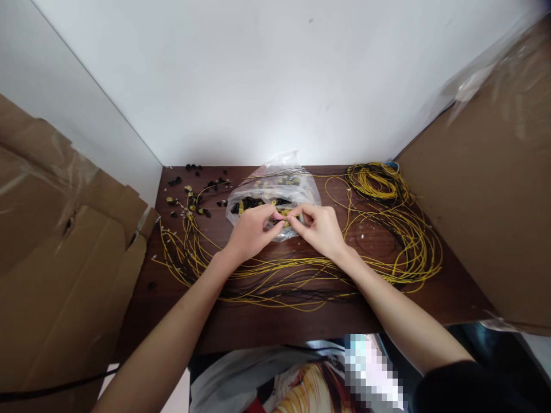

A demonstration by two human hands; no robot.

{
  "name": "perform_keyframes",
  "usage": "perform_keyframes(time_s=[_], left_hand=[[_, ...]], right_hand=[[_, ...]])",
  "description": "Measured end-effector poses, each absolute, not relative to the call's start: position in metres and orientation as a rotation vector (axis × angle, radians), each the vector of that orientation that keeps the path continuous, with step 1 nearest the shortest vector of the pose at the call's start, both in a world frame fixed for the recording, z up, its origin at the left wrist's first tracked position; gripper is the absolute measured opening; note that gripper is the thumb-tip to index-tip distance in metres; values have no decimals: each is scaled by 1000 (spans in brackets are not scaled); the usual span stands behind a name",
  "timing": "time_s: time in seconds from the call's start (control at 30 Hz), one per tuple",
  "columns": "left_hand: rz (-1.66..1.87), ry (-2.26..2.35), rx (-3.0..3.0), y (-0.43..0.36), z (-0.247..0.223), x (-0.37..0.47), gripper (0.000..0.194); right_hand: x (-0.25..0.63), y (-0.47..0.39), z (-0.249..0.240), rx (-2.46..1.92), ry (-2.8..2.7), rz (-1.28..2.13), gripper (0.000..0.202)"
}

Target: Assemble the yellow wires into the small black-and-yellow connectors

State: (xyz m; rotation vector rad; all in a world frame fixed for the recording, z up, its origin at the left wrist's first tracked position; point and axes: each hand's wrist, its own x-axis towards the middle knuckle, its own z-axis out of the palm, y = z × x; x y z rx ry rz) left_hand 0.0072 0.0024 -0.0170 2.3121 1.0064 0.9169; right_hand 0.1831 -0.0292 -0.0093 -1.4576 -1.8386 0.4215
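A clear plastic bag point(275, 198) with black and yellow small parts lies at the middle of the brown table point(267, 330). Over its front edge, my left hand point(253, 230) and my right hand point(317, 228) meet almost fingertip to fingertip. Each hand is pinched closed; whatever sits between the fingertips is too small to make out. Long yellow and black wires point(297, 267) run across the table beneath my forearms, and their bundle curves round on the right.
A coil of yellow and black wire point(374, 180) lies at the back right. Small black and yellow pieces point(192, 201) are scattered at the back left. Cardboard walls point(64, 258) flank the table on both sides, with a white wall point(267, 80) behind.
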Motion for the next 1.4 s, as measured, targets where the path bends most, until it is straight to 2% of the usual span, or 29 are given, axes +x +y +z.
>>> perform_keyframes(time_s=[1.4], left_hand=[[870, 1010, 2337, 8, -7, -1, 13]], right_hand=[[184, -28, -5, -1505, -1795, 496, 16]])
